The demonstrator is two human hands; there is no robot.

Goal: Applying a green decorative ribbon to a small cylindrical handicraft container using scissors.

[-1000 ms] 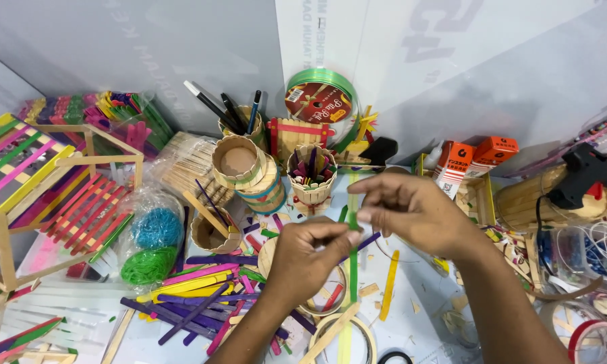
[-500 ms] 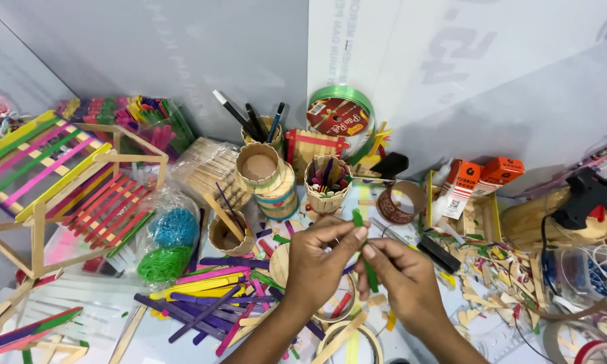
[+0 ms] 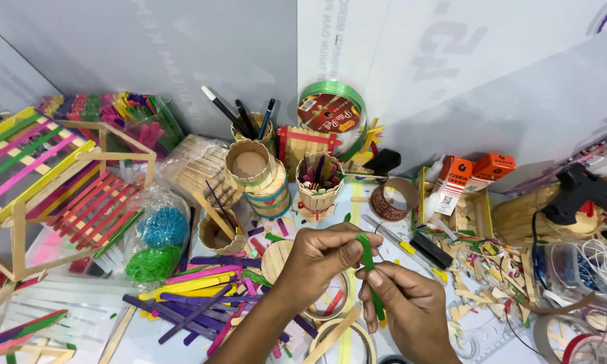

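I am holding a green craft stick (image 3: 371,273) upright between both hands, low in the middle of the table. My left hand (image 3: 320,259) is pinching its upper end between thumb and fingertips, and my right hand (image 3: 401,310) is gripping it lower down, with the thumb pressing on its front; the two hands are sitting close together, both clamped on the same stick. The bottom tip of the stick is poking out just below my right fingers.

Under my left forearm a pile of coloured sticks (image 3: 189,293) is lying loose on the table, purple, yellow, pink and green all crossing one another. Beside that pile a clear bag (image 3: 156,244) is holding blue and green fluffy stuff (I cannot tell what exactly it is). Behind my hands a small stick-built cup (image 3: 318,183) is standing full of short coloured pieces, and to its left a round stick holder (image 3: 249,166) is resting on top of a striped one. Farther back a pot of pens (image 3: 255,125) is leaning against the wall, near a green ribbon spool (image 3: 332,111). At the far left a slatted stick frame (image 3: 44,178) in many colours is standing tilted, and at the far right a black glue gun (image 3: 583,192) is lying across a wooden box.
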